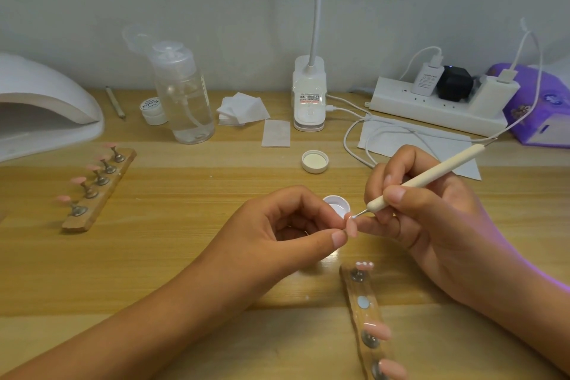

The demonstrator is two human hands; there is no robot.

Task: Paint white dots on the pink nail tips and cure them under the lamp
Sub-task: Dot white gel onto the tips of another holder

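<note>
Thumb and forefinger of the left hand (277, 231), at centre frame, pinch one small glossy pink nail tip (352, 228), held roughly upright. Just right of it, the metal point of the slim cream-handled dotting tool (431, 177) meets the tip's upper end. The tool's long axis climbs from there toward the upper right. The right hand (431, 225) grips its handle pen-fashion, so the nail lies down and to the left of that grip. One lower finger of this hand appears braced against the left hand.

By count, one white domed curing lamp (46, 108) sits at upper left. Below it, one wooden strip rack (98, 185) carries five plain pink tips on metal stands. Two round white plastic caps lie mid-frame, the farther cap (314, 161) and the nearer cap (337, 205). At lower right, a second wooden rack (370, 315) holds three tips, the top one (364, 265) bearing three white dots, plus one bare seat.
</note>
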